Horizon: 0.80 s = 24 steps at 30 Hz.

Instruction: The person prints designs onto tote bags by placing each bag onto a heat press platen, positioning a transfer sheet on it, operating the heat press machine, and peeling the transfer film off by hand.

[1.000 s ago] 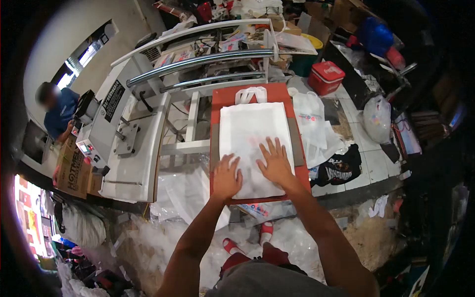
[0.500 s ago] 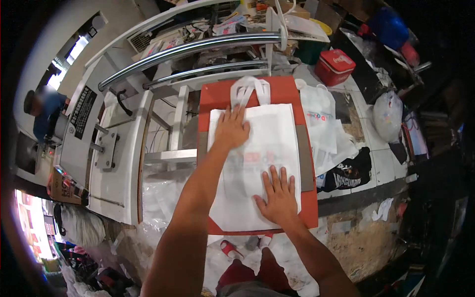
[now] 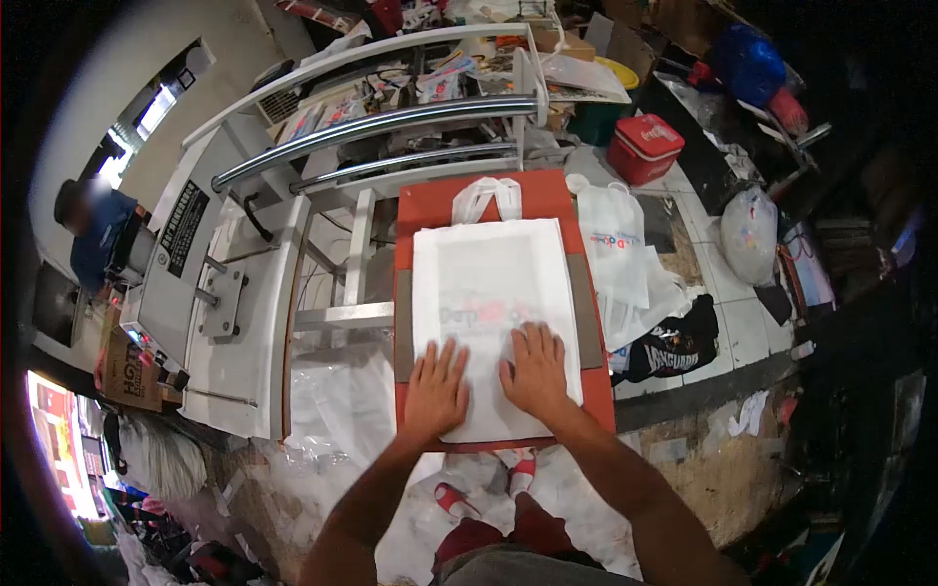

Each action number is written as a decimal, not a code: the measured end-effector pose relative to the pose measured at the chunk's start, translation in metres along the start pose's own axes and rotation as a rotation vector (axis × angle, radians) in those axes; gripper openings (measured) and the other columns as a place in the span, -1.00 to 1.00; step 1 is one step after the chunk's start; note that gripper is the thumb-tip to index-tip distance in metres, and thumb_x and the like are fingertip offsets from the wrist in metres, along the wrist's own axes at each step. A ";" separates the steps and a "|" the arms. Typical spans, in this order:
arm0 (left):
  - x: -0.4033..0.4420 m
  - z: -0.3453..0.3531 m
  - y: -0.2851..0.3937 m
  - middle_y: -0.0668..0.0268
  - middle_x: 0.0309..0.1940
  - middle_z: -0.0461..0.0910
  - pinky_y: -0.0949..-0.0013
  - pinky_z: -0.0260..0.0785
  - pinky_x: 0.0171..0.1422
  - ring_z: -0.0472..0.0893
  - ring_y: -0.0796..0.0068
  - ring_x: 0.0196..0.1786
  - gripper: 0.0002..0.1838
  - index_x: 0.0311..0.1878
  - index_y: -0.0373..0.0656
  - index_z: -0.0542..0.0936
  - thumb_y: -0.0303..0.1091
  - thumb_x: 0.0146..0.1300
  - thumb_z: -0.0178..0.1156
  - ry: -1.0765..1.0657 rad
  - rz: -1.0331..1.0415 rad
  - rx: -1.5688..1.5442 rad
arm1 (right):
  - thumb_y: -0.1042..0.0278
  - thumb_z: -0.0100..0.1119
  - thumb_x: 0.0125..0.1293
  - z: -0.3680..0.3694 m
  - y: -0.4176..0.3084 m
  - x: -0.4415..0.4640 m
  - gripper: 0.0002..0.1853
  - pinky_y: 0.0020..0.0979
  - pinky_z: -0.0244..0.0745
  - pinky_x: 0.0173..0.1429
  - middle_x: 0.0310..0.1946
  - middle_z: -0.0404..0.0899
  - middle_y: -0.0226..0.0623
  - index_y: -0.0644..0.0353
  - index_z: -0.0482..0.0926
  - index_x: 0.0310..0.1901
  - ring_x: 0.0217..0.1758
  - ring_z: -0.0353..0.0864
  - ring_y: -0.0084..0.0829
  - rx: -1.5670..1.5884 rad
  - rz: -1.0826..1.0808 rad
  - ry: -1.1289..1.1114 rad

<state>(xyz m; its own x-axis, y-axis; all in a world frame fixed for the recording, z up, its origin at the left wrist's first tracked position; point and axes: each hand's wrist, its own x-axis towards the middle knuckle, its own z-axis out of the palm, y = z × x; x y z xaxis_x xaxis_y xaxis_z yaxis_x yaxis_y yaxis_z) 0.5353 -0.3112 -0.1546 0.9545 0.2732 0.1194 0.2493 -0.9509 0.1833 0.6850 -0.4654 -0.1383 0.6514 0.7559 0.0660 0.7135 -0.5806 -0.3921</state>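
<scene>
A white fabric tote bag [image 3: 493, 269] lies flat on a red-orange board [image 3: 420, 200], its handles pointing away from me. Faint reversed lettering shows through the cloth near its middle. My left hand [image 3: 440, 389] rests flat on the lower left part of the bag, fingers stretched out. On the lower right part, my right hand [image 3: 537, 366] also lies flat with the thumb apart from the fingers. Neither hand grasps anything. Grey-brown pads [image 3: 585, 313] stick out from under the bag on both sides.
Left of the board stands a white press machine [image 3: 244, 332] with chrome bars [image 3: 391, 117] reaching across the back. Printed white bags [image 3: 611, 234] and a black cloth [image 3: 674, 342] lie to the right, below a red cooler box [image 3: 645, 151]. Another person [image 3: 103, 230] is at far left.
My left hand has moved from the top left of the bag, near the handles, down toward me to its lower left. My right hand has shifted slightly left on the bag.
</scene>
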 end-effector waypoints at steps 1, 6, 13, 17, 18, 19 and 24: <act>-0.012 -0.002 0.001 0.09 0.54 0.15 -0.16 -0.01 0.56 0.13 -0.12 0.55 -0.35 0.50 -0.07 0.27 -0.15 0.35 0.03 0.001 -0.001 0.006 | 0.05 0.07 0.33 0.002 -0.003 0.013 -0.31 0.19 -0.11 0.56 0.52 0.12 -0.02 0.27 0.30 0.41 0.57 0.02 0.15 0.004 -0.003 0.003; -0.025 -0.004 0.004 0.16 0.54 0.16 -0.17 -0.06 0.58 0.11 -0.10 0.56 -0.36 0.52 -0.04 0.25 -0.13 0.39 -0.02 -0.012 -0.021 -0.027 | 0.08 -0.13 0.39 0.036 0.016 0.120 -0.33 0.10 -0.11 0.60 0.54 0.06 0.02 0.31 0.24 0.44 0.59 -0.02 0.15 -0.154 -0.389 -0.023; -0.028 -0.005 0.004 0.17 0.55 0.16 -0.08 -0.06 0.60 0.10 0.00 0.58 -0.33 0.52 -0.12 0.21 -0.13 0.37 -0.03 0.012 -0.092 -0.081 | -0.04 -0.18 0.42 0.031 0.070 0.198 -0.29 0.08 -0.15 0.61 0.55 0.08 -0.03 0.26 0.19 0.48 0.62 -0.09 0.10 -0.235 -0.057 0.129; -0.028 -0.002 0.002 0.17 0.53 0.18 -0.07 -0.05 0.60 0.11 0.01 0.58 -0.33 0.49 -0.16 0.26 -0.13 0.34 0.04 0.054 -0.074 -0.096 | 0.02 -0.02 0.40 0.039 0.086 0.151 -0.35 0.11 -0.04 0.57 0.51 0.15 -0.02 0.31 0.33 0.38 0.58 0.00 0.11 -0.210 -0.038 0.294; -0.029 -0.002 0.002 0.17 0.53 0.18 -0.07 -0.05 0.60 0.11 0.01 0.58 -0.33 0.49 -0.16 0.26 -0.13 0.34 0.04 0.062 -0.067 -0.098 | 0.07 0.06 0.37 0.029 0.082 0.122 -0.39 0.11 0.03 0.52 0.44 0.23 0.00 0.32 0.37 0.33 0.52 0.10 0.11 -0.153 -0.025 0.351; -0.029 -0.003 0.000 0.12 0.50 0.21 -0.08 -0.03 0.59 0.14 -0.03 0.55 -0.34 0.47 -0.17 0.28 -0.17 0.32 0.09 0.090 -0.075 -0.170 | 0.12 0.14 0.33 0.018 0.077 0.090 -0.42 0.11 0.10 0.48 0.38 0.30 0.02 0.34 0.42 0.28 0.46 0.20 0.11 -0.093 -0.014 0.409; -0.012 0.002 -0.022 -0.08 0.28 0.40 0.01 0.19 0.44 0.38 -0.09 0.31 -0.41 0.33 -0.23 0.41 -0.35 0.22 0.24 0.379 -0.237 -0.305 | 0.09 0.27 0.24 -0.008 0.074 0.015 -0.44 0.04 0.32 0.25 0.16 0.46 -0.01 0.34 0.50 0.15 0.23 0.40 0.05 0.020 0.223 0.399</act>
<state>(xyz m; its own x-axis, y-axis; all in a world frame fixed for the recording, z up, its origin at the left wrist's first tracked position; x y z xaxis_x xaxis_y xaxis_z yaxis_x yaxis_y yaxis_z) 0.5187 -0.2935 -0.1620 0.7378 0.5618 0.3742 0.3376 -0.7871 0.5162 0.7499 -0.4991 -0.1591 0.8397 0.4352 0.3247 0.5420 -0.7069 -0.4544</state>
